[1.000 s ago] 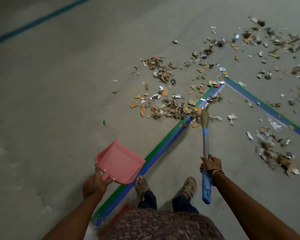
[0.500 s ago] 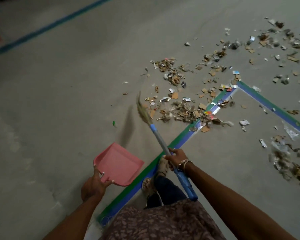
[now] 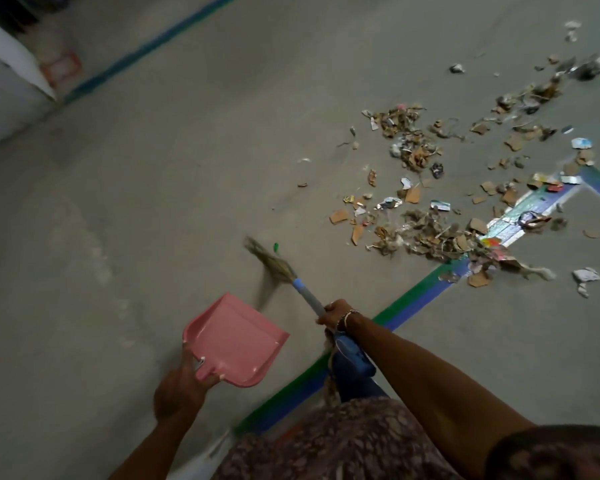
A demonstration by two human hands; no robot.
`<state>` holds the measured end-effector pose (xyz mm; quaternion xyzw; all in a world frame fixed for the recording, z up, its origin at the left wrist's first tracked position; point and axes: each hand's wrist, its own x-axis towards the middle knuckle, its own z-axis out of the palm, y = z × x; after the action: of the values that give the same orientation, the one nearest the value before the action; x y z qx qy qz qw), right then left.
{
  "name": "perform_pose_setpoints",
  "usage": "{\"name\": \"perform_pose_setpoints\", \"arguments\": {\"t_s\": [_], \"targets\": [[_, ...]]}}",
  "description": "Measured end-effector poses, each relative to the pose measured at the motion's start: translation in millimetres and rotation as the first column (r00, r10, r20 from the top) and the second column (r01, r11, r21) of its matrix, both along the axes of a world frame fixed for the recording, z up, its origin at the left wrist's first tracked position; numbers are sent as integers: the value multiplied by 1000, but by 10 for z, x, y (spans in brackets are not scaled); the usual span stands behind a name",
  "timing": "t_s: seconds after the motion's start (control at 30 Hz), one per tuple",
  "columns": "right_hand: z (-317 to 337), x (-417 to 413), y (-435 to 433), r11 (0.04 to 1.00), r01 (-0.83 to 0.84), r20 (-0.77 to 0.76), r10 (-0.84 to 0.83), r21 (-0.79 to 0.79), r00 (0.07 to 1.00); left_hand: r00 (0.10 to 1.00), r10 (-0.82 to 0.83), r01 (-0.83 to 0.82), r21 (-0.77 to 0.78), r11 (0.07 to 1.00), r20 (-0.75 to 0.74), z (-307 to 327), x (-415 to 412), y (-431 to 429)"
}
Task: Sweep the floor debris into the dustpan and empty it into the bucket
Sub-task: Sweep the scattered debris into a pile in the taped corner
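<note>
one pink dustpan [image 3: 234, 337] and one broom [image 3: 293, 277] are in view, each in one of the person's two hands. the left grip [image 3: 179, 389] is curled round the dustpan's short handle, thumb on top, with the pan's open mouth facing away from the person. the right grip [image 3: 336, 313] is closed round the broom's grey shaft, and a bracelet [image 3: 347, 315] sits on that wrist. the bristles point up and left, just beyond the pan's far corner and beside one small green scrap [image 3: 276, 247]. they are blurred, and whether they touch the floor [image 3: 136, 220] cannot be told. the shaft's blue rear end is partly hidden under the right forearm. the debris [image 3: 430, 233] lies well apart from the pan, to the right: torn cardboard, dry leaves and wrapper bits, too many and too smeared to count, the farthest cut off by the right edge. some of it lies on a green-and-blue tape line [image 3: 413, 301]. a second blue line [image 3: 146, 50] crosses the top left. print on the wrappers is too small to read.
</note>
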<state>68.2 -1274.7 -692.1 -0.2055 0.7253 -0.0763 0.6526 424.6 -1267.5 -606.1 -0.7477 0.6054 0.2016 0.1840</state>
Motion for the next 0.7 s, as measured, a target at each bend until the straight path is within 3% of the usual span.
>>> {"name": "perform_pose_setpoints", "arguments": {"t_s": [0.37,0.53,0.7], "targets": [[-410,-1145,228,940,339,-189,-328,27,926,998,-64,64,-8,998,-23,-100,-396,-696],[-411,-1480,522,803,596,-264,-578,-16,772,988,-150,149,-16,989,-47,-145,-597,-975],[-377,-1673,726,665,734,-382,-719,-135,581,970,-233,233,-5,972,-62,-178,-701,-1230]]}}
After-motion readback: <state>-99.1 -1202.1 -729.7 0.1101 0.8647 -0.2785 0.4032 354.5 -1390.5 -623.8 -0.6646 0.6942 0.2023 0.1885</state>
